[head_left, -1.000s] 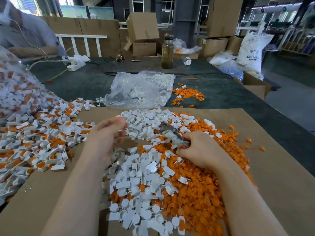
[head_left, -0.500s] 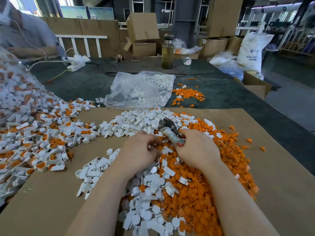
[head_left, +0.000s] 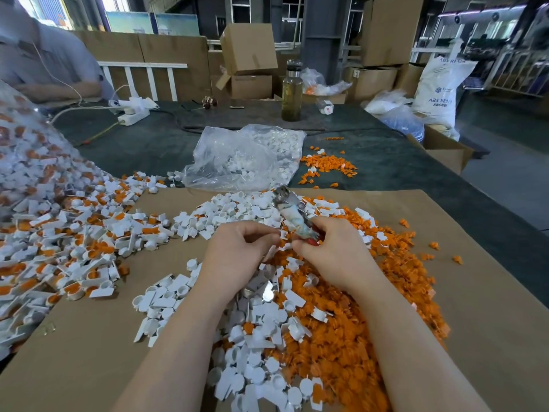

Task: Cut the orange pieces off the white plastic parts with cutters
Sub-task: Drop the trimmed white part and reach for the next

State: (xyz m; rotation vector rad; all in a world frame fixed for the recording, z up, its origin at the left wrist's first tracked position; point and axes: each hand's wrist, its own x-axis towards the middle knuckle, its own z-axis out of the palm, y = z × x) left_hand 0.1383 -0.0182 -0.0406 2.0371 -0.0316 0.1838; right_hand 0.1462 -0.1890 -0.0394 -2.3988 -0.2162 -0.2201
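My right hand (head_left: 335, 254) grips the cutters (head_left: 292, 214), whose taped handles and metal end stick up and away from me. Close beside it, my left hand (head_left: 237, 254) pinches a small white plastic part (head_left: 282, 234) at the fingertips, held up against the cutters. Both hands hover over a heap of cut orange pieces (head_left: 356, 337) mixed with trimmed white parts (head_left: 261, 346) on brown cardboard (head_left: 89, 352). A big pile of uncut white parts with orange pieces (head_left: 59, 239) lies to the left.
A clear bag of white parts (head_left: 246, 156) lies beyond the cardboard, with a small scatter of orange pieces (head_left: 326, 166) beside it on the dark table. A bottle (head_left: 292, 90), a power strip (head_left: 133, 114) and boxes stand farther back. Another person sits at far left.
My left hand came in from the left pile with a white part and now meets the cutters. My right hand lifted the cutters slightly and stayed near the middle.
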